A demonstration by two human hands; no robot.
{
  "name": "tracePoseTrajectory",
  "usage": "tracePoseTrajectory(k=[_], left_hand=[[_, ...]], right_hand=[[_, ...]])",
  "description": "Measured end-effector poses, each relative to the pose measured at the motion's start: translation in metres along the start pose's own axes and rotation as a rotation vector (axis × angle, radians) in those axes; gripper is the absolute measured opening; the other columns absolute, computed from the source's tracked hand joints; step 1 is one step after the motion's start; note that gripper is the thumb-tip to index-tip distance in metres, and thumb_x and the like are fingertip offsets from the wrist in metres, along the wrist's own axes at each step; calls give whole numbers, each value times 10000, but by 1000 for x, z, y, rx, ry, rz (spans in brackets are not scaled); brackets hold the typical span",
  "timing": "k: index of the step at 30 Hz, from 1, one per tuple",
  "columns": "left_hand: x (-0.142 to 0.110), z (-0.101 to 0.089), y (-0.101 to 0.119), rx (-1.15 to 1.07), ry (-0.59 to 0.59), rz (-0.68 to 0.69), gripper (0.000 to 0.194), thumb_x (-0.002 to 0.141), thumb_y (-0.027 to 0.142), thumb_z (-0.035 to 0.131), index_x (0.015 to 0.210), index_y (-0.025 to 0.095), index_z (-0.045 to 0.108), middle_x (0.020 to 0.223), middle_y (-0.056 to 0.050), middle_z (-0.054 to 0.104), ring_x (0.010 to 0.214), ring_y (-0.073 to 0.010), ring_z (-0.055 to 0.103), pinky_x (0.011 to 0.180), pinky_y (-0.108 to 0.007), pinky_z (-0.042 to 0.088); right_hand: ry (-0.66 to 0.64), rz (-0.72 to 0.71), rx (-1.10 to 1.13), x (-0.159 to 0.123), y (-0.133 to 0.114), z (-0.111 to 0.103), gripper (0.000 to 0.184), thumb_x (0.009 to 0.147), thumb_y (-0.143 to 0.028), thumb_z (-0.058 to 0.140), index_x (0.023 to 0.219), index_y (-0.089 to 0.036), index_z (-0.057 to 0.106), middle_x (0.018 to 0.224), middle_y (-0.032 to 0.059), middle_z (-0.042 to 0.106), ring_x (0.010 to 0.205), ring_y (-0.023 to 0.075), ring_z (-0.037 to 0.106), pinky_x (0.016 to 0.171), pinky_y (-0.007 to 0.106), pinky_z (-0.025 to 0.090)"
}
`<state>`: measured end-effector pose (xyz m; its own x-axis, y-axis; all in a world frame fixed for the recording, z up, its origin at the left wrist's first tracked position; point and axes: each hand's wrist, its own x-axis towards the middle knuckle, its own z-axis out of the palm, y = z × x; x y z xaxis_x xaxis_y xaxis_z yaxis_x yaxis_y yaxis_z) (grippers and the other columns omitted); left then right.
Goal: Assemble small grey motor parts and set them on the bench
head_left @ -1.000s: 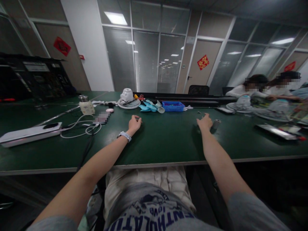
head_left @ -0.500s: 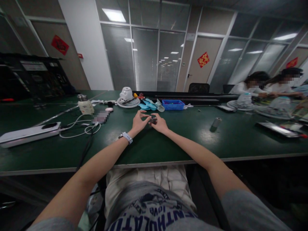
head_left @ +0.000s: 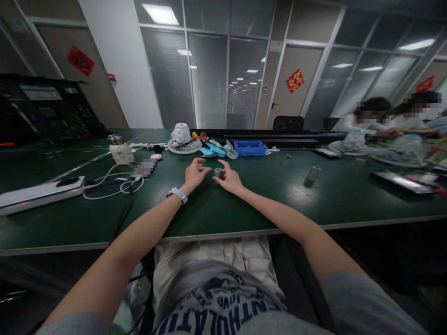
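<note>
Standing upright between the two hands' fingertips, a small metal cylinder (head_left: 218, 172) is showing its ringed top. The right hand (head_left: 230, 178) is curving its fingers around it, gripping or merely touching, I cannot tell; the left hand (head_left: 196, 176) is keeping its fingers spread, just beside. Bodyward of the fingers, a gray shirt (head_left: 206, 284) is reading "love"; far beyond them, a red sign (head_left: 295, 81) is bearing blurred gold characters.

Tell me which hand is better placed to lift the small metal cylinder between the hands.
Probably the right hand: its thumb and fingers curve about the metal cylinder, though a firm grip can't be confirmed. The left hand is open, apart from it.
</note>
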<state>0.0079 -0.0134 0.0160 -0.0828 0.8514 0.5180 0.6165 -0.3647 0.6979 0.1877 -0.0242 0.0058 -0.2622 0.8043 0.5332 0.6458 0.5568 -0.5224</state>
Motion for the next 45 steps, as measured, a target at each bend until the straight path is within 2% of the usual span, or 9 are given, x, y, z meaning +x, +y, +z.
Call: tracePoseTrajectory(k=[4, 12, 17, 23, 25, 28, 33, 38, 45], left_hand=[[3, 7, -23, 144, -248, -54, 465, 780, 323, 721, 1201, 188, 579, 943, -79, 773, 1199, -236, 604, 1012, -357, 440], [2, 8, -17, 139, -310, -36, 457, 821, 313, 684, 1238, 155, 588, 1033, -97, 756, 1128, -225, 649, 996, -316, 444], [1, 7, -17, 65, -267, -54, 499, 792, 372, 715, 1229, 169, 585, 1025, -95, 759, 1164, -231, 626, 1000, -317, 436], [9, 7, -23, -18, 118, -326, 390, 916, 458, 513, 1168, 164, 562, 1013, -120, 751, 1049, -230, 675, 906, -329, 464], [11, 7, -26, -10, 172, -370, 353, 931, 440, 482, 1146, 168, 548, 995, -114, 755, 1022, -228, 680, 903, -333, 457], [12, 6, -27, -8, 182, -392, 333, 936, 438, 464, 1137, 180, 524, 1005, -111, 753, 985, -230, 686, 887, -338, 458], [9, 5, -24, 6, 148, -388, 322, 935, 442, 458, 1119, 186, 519, 992, -106, 753, 985, -239, 684, 883, -344, 453], [6, 4, -19, 14, 130, -366, 304, 936, 402, 461, 1127, 171, 513, 983, -112, 755, 1010, -232, 679, 887, -331, 445], [6, 5, -18, 46, 82, -364, 287, 928, 380, 473, 1126, 176, 517, 981, -109, 758, 1020, -232, 681, 872, -333, 448]], right_hand=[[191, 144, -196, 15, 33, -40, 702, 848, -356, 652, 1452, -241, 312, 1078, 90, 681, 924, 261, 669, 831, 387, 505], [426, 764, -569, -6, 140, -140, 551, 899, -250, 573, 1390, -124, 358, 1204, 204, 604, 1091, 306, 617, 904, 398, 455], [431, 879, -516, -11, 150, -137, 551, 887, -260, 566, 1375, -119, 354, 1266, 213, 558, 1131, 299, 595, 917, 392, 466], [439, 881, -585, -4, 145, -124, 676, 813, -172, 601, 1417, -66, 316, 1307, 261, 515, 1149, 306, 560, 974, 433, 415], [527, 803, -656, -1, 135, -121, 732, 823, -205, 609, 1455, -55, 271, 1394, 286, 423, 1234, 328, 484, 1025, 467, 356], [467, 436, -676, 4, 102, -102, 679, 888, -279, 555, 1483, -99, 281, 1518, 244, 282, 1365, 330, 330, 1089, 499, 266], [-170, -146, -394, 8, 24, -31, 542, 967, -504, 407, 1444, -250, 440, 1570, 111, 276, 1450, 283, 213, 1134, 485, 231], [-484, -195, -262, 9, -6, 14, 575, 956, -590, 378, 1446, -296, 443, 1595, 65, 212, 1479, 307, 87, 1159, 530, 150], [-333, -270, -187, 11, 8, 8, 319, 946, -324, 517, 1222, -269, 669, 1262, 26, 652, 1276, 235, 504, 1067, 417, 370]])
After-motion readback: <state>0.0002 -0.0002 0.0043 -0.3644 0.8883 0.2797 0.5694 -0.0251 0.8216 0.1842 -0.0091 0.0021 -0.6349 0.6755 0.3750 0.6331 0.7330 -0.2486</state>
